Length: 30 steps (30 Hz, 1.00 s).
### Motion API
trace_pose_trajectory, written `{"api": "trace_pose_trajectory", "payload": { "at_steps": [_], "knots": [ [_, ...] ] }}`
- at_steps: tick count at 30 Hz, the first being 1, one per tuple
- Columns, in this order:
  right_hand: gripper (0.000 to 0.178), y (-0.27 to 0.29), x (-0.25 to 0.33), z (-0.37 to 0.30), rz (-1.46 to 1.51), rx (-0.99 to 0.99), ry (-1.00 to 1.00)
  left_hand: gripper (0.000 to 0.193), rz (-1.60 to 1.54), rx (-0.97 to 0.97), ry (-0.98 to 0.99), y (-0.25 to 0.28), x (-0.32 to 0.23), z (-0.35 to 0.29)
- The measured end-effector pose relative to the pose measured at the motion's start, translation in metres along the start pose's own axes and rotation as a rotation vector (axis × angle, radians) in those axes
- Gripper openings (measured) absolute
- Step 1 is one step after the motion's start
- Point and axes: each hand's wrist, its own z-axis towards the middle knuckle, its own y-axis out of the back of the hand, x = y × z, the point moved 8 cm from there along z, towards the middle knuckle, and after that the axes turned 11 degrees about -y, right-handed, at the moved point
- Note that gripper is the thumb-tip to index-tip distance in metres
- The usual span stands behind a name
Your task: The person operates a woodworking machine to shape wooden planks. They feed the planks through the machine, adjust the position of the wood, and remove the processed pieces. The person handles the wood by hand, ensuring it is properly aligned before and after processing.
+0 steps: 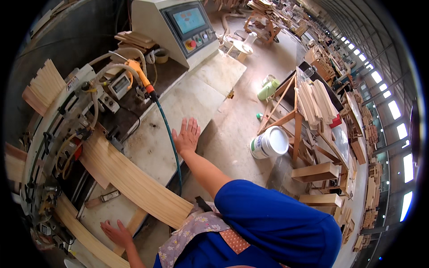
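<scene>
My right hand (187, 137) lies with its fingers stretched out on the pale machine table (156, 120), close by a teal hose (168, 129). That hose hangs from an orange air gun (139, 73). Between my two hands, a wide pale wooden board (138, 183) runs from the machine's clamping side toward my apron. My left hand (117, 233), fingers apart and holding nothing visible, is beside a second, narrower wooden board (91, 239). A short wooden piece (136, 219) lies next to it. A small flat tool (103, 199) rests on the table between the boards.
A curved machine frame (38, 147) with hoses and fittings stands at left. Beyond the table is a control panel with a screen (190, 20). On the right are a white bucket (270, 143), a green container (268, 89) and a wooden rack with stacked boards (315, 100).
</scene>
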Motion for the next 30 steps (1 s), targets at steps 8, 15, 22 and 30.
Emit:
{"api": "trace_pose_trajectory", "payload": {
  "at_steps": [8, 15, 22, 30],
  "knots": [
    [0.071, -0.002, -0.009, -0.003, -0.013, 0.014, 0.0, 0.027, 0.07, 0.003, -0.058, -0.012, 0.01, -0.012],
    [0.071, -0.001, -0.002, 0.007, -0.042, -0.001, 0.004, 0.029, 0.023, -0.107, -0.077, -0.017, 0.008, 0.007],
    [0.067, -0.023, -0.014, 0.001, -0.357, -0.049, 0.156, 0.033, 0.011, -0.159, -0.066, -0.011, 0.014, -0.006],
    [0.066, -0.042, -0.02, 0.01, -0.353, -0.134, 0.173, 0.032, -0.044, -0.122, 0.047, 0.012, 0.0, -0.009]
  ]
}}
